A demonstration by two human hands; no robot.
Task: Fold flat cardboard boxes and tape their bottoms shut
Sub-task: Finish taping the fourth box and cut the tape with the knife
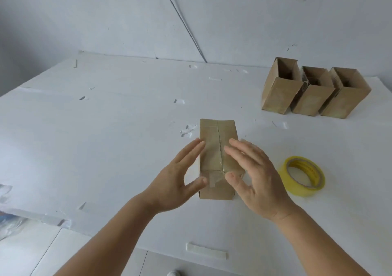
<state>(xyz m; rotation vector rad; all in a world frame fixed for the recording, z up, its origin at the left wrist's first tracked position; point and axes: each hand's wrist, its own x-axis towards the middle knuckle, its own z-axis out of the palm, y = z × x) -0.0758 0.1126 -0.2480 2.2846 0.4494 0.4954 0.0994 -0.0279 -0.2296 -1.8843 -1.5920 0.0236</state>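
A small brown cardboard box (pixel 214 140) stands upside down on the white table (pixel 106 137), its bottom flaps facing up with clear tape along the centre seam and over the near edge. My left hand (pixel 180 176) sits at the box's left side, fingers straight, thumb against the near face. My right hand (pixel 254 174) lies over the right half of the taped bottom, fingers extended, thumb on the near edge. A yellow roll of clear tape (pixel 303 176) lies flat to the right of the box.
Three folded boxes (pixel 314 97) stand open-topped in a row at the back right. Scraps of tape (pixel 187 130) dot the tabletop, and one strip (pixel 205 251) sticks at the near edge. Plastic wrap (pixel 8 222) lies at the left edge.
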